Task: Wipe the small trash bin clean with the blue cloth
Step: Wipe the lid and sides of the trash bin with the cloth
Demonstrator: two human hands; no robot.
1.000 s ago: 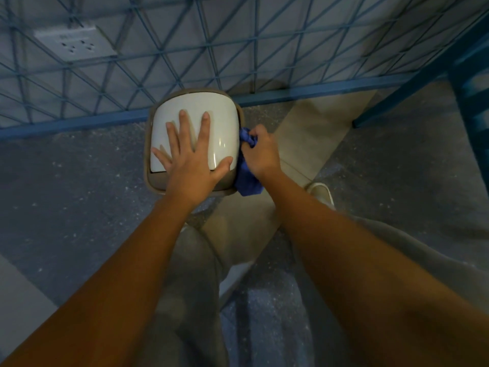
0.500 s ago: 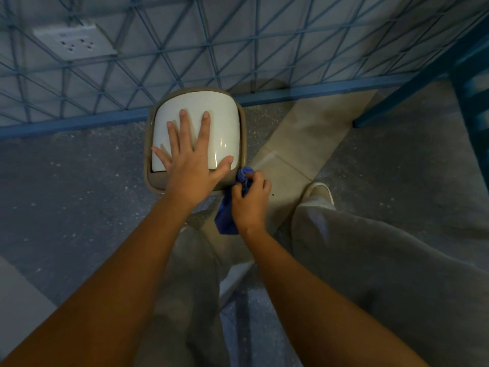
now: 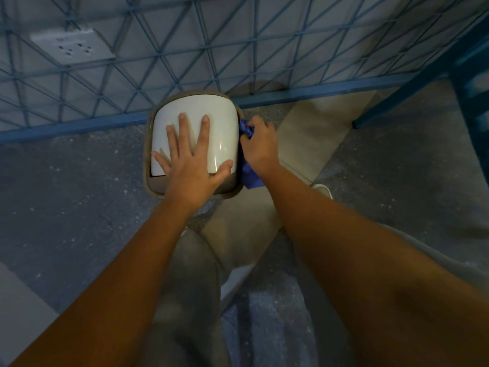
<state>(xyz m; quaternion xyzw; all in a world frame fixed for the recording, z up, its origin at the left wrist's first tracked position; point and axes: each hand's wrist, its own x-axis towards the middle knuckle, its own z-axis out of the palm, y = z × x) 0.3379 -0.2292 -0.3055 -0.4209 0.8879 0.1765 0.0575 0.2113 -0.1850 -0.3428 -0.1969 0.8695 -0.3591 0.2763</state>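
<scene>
Bunched in the grip of the right hand (image 3: pixel 260 147), whose fingers curl round it, the blue cloth (image 3: pixel 250 176) is pressed against the right-hand wall of the small trash bin (image 3: pixel 154 188), with a loose tail hanging down that side. The left hand (image 3: pixel 191 165) has no grip at all: it lies flat on top of the bin with fingers spread and the thumb reaching to the near right corner, bracing it. Around the bin spreads a speckled grey floor (image 3: pixel 66 181), with a paler strip running from the bin's near side toward the person's knees. Behind the bin rises a blue wire mesh panel (image 3: pixel 238 49). The bin itself stands on the floor just in front of that panel's bottom bar, a tan rounded-square shell capped by a glossy white lid (image 3: pixel 219 115). Such a bin is probably light, hollow plastic that would skate or tip under a sideways rub, so weight from above on the lid looks the right way to steady it. The lid may be hinged or sprung and give way, so pressing near its rim seems safer. The cloth is soft and limp and is best taken as a wad. Up and to the left of the bin a white wall socket (image 3: pixel 72 46) sits behind the mesh, and to the bin's near right a pale shoe (image 3: pixel 322 189) shows.
</scene>
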